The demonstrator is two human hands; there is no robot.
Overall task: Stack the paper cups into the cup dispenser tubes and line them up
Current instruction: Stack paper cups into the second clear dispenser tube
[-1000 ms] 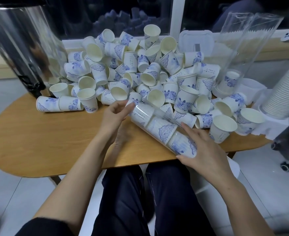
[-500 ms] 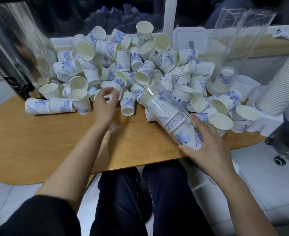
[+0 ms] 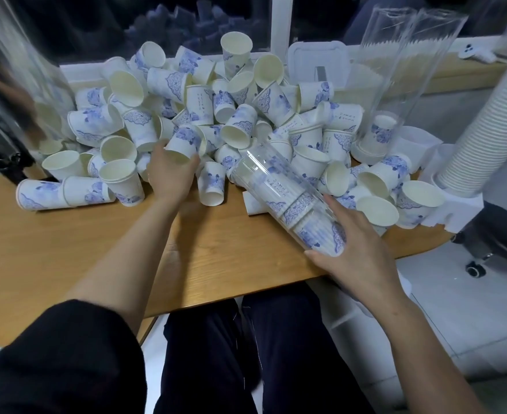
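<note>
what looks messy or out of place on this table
The paper cups lie in a tumbled heap across the far side of the table, tipped every way, some flat on their sides at the left. The tube held by the right hand is tilted, not upright. No liquid spill shows.

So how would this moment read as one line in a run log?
left hand: grips a loose cup at the pile | right hand: holds tilted dispenser tube, partly filled | stage: picking next cup
</note>
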